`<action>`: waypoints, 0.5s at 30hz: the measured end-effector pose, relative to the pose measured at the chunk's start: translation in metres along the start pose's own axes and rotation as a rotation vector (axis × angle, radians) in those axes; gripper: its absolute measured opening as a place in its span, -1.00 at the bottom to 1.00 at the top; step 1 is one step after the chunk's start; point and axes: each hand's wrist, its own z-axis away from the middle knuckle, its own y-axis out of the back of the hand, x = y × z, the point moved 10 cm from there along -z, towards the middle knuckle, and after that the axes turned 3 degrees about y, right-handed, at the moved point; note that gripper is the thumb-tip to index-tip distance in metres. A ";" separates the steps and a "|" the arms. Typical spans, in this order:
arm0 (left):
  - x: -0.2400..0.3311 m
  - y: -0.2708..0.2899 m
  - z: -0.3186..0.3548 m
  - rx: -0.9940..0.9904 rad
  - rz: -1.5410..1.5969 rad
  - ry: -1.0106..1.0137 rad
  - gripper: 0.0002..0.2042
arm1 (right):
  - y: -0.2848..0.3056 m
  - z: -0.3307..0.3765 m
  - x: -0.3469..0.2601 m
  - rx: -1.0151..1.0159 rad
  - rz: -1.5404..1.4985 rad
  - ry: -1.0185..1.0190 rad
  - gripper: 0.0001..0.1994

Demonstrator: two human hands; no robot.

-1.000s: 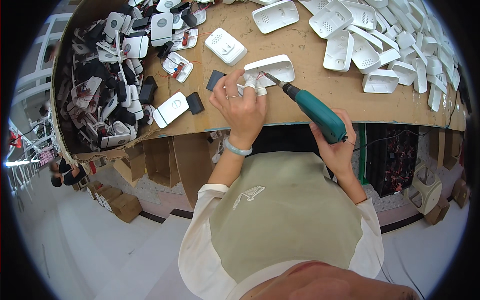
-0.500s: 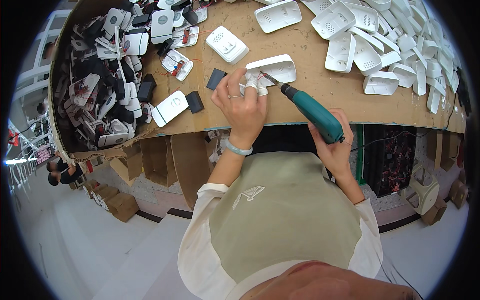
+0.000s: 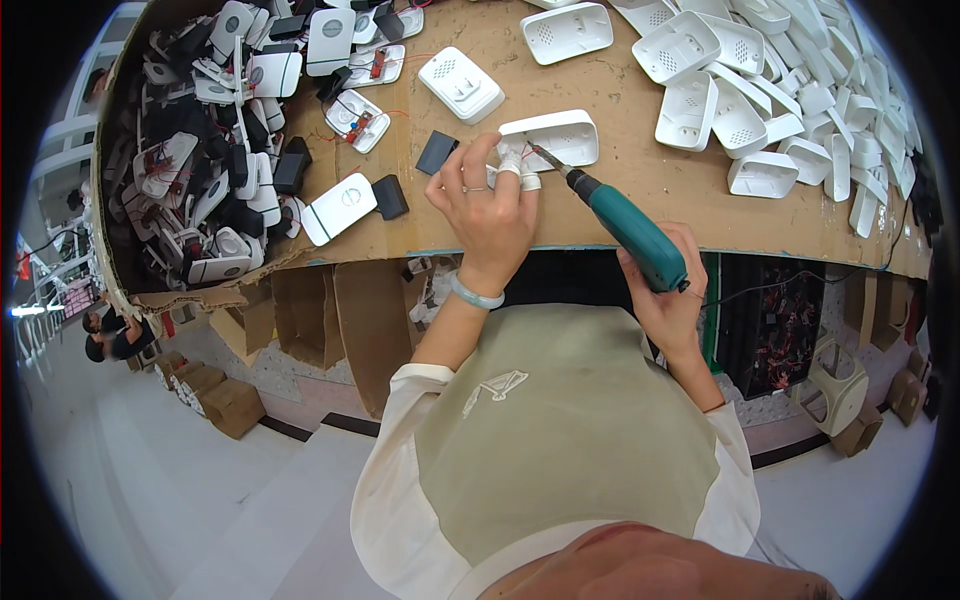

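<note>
My right hand (image 3: pixel 668 305) is wrapped around the rear of a teal electric screwdriver (image 3: pixel 637 235) with a black collar. The tool slants up and left, its metal tip inside an open white plastic housing (image 3: pixel 575 135). At the left end of that housing my left hand (image 3: pixel 492 215) is closed on it, two fingers covered in white. Thin red wire shows beside the fingertips, which hide what lies beneath them. Left of these fingers lies a black block (image 3: pixel 435 152). A white plug-type housing (image 3: pixel 461 86), prongs upward, rests just behind.
A cardboard box (image 3: pixel 120 215) at left is heaped with white-and-black wired units. Empty white shells (image 3: pixel 735 125) pile up at right. A white cover (image 3: pixel 340 208) and another black block (image 3: pixel 390 197) lie left of my hands. The screwdriver's cable trails right. People stand far left.
The whole view has shifted slightly. Both hands, the screwdriver and the housing keep nearly the same places relative to each other.
</note>
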 end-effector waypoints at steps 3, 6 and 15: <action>0.000 0.000 0.000 0.002 -0.001 -0.003 -0.85 | -0.001 0.001 0.001 -0.023 0.031 -0.036 -0.84; -0.002 -0.001 0.000 -0.007 -0.025 0.019 -0.86 | -0.001 0.002 0.001 -0.024 0.036 -0.024 -0.83; -0.002 0.000 0.000 0.002 -0.025 0.020 -0.86 | 0.007 0.013 0.017 0.090 -0.084 -0.145 -0.77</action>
